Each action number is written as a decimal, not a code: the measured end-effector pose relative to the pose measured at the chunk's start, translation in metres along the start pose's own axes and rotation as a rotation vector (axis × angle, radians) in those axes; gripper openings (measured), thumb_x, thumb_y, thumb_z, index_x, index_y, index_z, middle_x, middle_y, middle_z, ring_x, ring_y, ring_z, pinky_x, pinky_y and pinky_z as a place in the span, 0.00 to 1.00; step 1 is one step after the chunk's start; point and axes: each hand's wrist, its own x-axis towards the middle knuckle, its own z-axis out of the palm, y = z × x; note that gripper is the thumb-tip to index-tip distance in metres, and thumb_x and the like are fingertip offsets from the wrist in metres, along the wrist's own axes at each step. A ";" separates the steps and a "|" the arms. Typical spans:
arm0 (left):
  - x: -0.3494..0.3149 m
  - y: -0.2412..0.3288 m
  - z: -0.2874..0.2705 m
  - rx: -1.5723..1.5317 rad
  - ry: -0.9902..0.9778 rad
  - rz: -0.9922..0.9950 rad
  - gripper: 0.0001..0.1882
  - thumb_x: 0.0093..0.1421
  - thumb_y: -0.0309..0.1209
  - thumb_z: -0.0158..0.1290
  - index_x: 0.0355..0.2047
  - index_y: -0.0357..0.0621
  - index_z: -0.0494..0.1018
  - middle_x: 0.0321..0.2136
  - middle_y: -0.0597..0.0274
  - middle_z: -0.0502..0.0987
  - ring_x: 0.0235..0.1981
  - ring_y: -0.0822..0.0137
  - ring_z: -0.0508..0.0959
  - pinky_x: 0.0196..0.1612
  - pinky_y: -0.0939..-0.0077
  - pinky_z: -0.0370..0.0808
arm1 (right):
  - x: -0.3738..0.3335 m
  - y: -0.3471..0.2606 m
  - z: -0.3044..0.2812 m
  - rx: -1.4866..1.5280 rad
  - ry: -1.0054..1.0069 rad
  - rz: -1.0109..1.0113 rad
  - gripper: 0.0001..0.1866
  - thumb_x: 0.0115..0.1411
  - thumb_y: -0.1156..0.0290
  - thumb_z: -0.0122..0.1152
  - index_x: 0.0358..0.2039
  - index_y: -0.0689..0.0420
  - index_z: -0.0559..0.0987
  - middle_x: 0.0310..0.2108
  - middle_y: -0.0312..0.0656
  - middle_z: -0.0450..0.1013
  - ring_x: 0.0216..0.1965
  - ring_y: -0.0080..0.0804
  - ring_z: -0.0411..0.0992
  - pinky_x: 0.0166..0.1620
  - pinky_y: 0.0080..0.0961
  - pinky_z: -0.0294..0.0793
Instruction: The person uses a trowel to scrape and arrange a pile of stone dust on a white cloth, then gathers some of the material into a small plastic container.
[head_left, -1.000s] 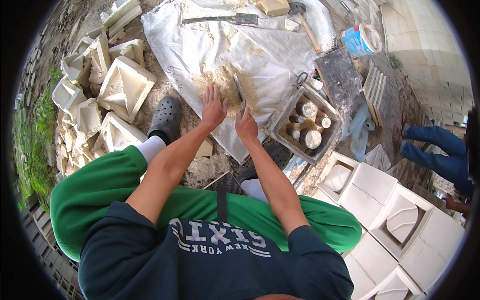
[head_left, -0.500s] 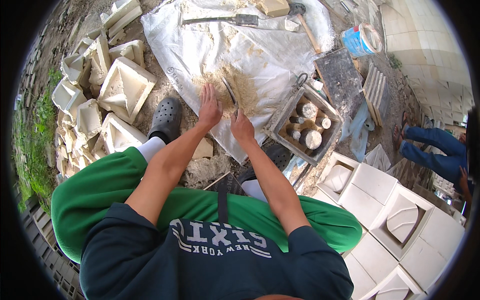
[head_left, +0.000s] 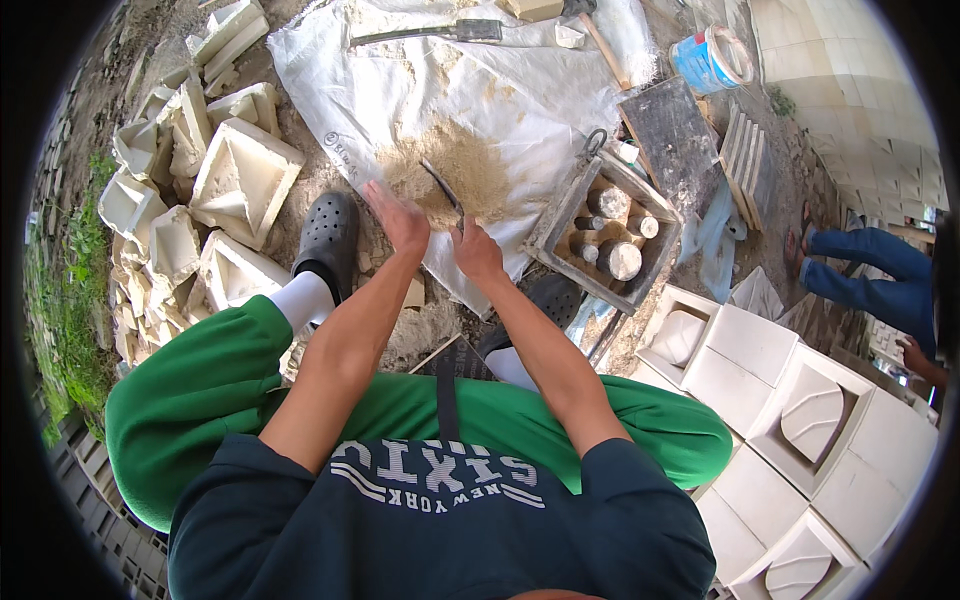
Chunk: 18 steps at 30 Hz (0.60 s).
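Observation:
I squat over a white sack [head_left: 400, 80] spread on the ground, with a pile of tan sand [head_left: 470, 160] on it. My left hand [head_left: 398, 218] hovers flat, fingers apart, at the near left edge of the pile and holds nothing. My right hand [head_left: 476, 250] grips a thin dark blade-like tool [head_left: 443, 188] that points up into the sand. Just right of my right hand stands a grey mould box [head_left: 560, 215] holding several grey cylinders.
Broken white plaster moulds [head_left: 240, 180] are heaped at the left. White square mould blocks [head_left: 800, 400] stand at the lower right. A trowel [head_left: 420, 35], a dark board [head_left: 670, 125] and a blue bucket [head_left: 705, 60] lie beyond. Another person's blue-trousered legs [head_left: 860, 270] are at the right.
Both hands were pressing flat on the sand pile. They have drawn back toward me, and my right hand now holds the thin dark tool.

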 end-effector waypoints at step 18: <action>-0.005 -0.013 -0.016 -0.469 0.144 -0.415 0.26 0.59 0.24 0.50 0.58 0.33 0.60 0.45 0.49 0.75 0.43 0.60 0.77 0.46 0.70 0.73 | -0.021 -0.004 -0.001 -0.023 -0.115 -0.033 0.22 0.64 0.53 0.48 0.47 0.59 0.67 0.37 0.56 0.74 0.35 0.58 0.74 0.36 0.50 0.73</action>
